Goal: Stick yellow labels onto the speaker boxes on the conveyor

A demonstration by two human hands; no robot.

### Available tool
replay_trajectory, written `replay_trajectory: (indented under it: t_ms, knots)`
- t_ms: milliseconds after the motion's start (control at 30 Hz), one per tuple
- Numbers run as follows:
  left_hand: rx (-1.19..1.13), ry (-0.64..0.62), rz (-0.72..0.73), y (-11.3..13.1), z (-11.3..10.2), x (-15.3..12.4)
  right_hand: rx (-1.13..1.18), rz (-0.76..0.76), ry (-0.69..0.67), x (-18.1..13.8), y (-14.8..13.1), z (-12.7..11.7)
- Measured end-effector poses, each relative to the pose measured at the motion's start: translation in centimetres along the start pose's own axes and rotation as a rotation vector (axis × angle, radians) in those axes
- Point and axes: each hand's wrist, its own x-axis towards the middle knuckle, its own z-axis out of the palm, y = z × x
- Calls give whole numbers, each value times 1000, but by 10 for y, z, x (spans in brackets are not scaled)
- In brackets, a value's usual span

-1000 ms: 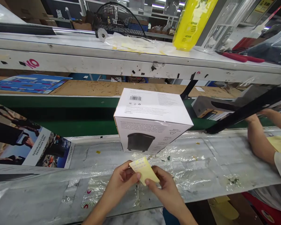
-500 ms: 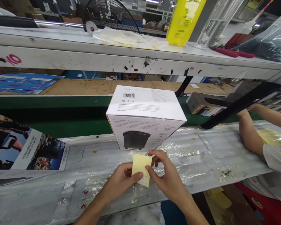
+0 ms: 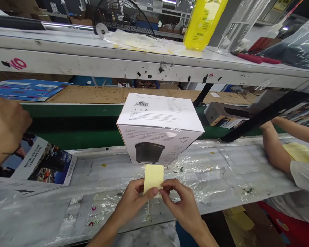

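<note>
Both your left hand (image 3: 134, 199) and right hand (image 3: 181, 200) pinch the yellow sheet (image 3: 153, 176) upright by its lower edge; the box (image 3: 159, 128) stands just beyond it on the bench (image 3: 221, 171).

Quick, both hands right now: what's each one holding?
Left hand: pinched shut on the yellow sheet.
Right hand: pinched shut on the same yellow sheet's lower edge.

This is a factory packing line. A green conveyor belt (image 3: 67, 130) runs from 9 to 3 o'clock behind a plastic-covered workbench (image 3: 221, 171). A scuffed white overhead shelf (image 3: 92, 65) spans 12 o'clock, and a co-worker's arm (image 3: 275, 151) works at 3 o'clock. A retail product box (image 3: 159, 127) sits at centre.
</note>
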Motion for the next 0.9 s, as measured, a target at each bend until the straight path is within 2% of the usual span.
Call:
replay_trajectory:
  t_ms: [267, 467, 667, 733, 767, 867, 900]
  knots:
    - [279, 133, 90, 0, 9, -3, -293, -262, 48, 2, 3, -3]
    - [366, 185, 104, -6, 12, -1, -516, -414, 98, 6, 1, -3]
    - [353, 210, 126, -11, 9, 1, -576, -505, 59, 14, 3, 1]
    - [261, 209, 108, -14, 6, 2, -508, -540, -29, 20, -10, -6]
    - [211, 207, 96, -17, 3, 3, -429, -531, -118, 25, -23, -14]
    - [132, 218, 62, -31, -7, 7, -153, -401, -433, 50, -86, -52]
    - [120, 230, 50, -36, -10, 8, -117, -373, -475, 62, -112, -67]
